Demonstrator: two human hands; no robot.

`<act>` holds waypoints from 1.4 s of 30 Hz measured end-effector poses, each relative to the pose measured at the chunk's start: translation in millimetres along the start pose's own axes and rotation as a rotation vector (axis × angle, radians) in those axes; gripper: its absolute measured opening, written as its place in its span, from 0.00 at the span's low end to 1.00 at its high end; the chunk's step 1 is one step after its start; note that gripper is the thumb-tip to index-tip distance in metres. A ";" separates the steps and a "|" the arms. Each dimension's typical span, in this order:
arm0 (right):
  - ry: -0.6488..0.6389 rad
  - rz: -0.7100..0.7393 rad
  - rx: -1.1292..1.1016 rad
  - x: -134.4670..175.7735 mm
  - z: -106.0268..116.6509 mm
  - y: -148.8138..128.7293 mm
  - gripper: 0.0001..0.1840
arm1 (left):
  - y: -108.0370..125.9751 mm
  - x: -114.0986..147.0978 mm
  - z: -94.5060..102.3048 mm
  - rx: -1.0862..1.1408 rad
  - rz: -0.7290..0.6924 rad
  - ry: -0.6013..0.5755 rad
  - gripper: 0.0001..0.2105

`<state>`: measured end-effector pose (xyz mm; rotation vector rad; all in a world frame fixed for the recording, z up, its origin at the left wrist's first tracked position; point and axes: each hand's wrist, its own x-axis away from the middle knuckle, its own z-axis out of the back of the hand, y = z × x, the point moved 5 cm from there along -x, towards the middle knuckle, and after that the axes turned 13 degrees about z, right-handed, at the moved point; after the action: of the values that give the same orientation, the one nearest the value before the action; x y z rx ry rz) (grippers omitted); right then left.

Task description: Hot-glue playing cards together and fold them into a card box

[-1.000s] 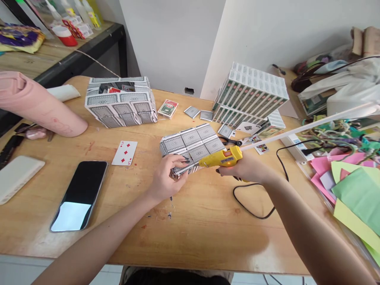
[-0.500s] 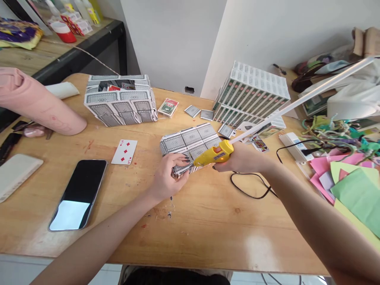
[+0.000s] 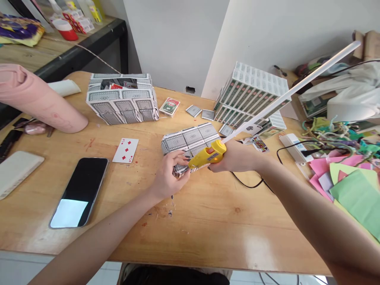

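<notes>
A box covered in playing cards [image 3: 194, 136] lies at mid-table, grey patterned backs facing up. My left hand [image 3: 170, 174] grips its near left corner, fingertips on the top face and thumb below. My right hand [image 3: 237, 157] is wrapped around a yellow glue gun [image 3: 208, 154]. Its nozzle points left to the box's near edge, close to my left fingertips; whether it touches is hidden. A long white glue stick [image 3: 291, 93] juts from the gun's back, up and to the right. A three of diamonds [image 3: 126, 150] lies face up left of the box.
A larger card-covered box [image 3: 123, 99] with an opening stands at the back left, beside a card pack [image 3: 170, 107]. Stacked card packs [image 3: 252, 93] rise at the back right. A phone [image 3: 79, 192], a pink roll [image 3: 50, 103], a power strip [image 3: 297, 147] and coloured paper [image 3: 356, 190] lie around.
The glue gun and my right hand have shifted slightly left along the box's near edge, and the glue stick has swung with them. My left hand keeps its grip on the box.
</notes>
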<state>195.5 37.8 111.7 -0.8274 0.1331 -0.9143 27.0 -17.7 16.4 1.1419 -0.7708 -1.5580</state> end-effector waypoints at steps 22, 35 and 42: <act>-0.094 0.026 -0.004 -7.6 -7.7 -13.8 0.12 | 4.4 -1.5 0.8 -0.043 -0.020 0.011 0.37; -0.101 0.048 -0.001 -10.3 -10.6 -15.1 0.11 | 2.5 -1.3 0.4 -0.034 -0.018 -0.003 0.37; -0.091 0.045 0.021 -11.2 -11.4 -15.2 0.11 | 1.6 -0.7 0.7 -0.053 -0.012 -0.007 0.36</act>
<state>173.7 34.6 111.6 -0.8424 0.0624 -0.8329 27.0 -17.5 18.3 1.1046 -0.7246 -1.5840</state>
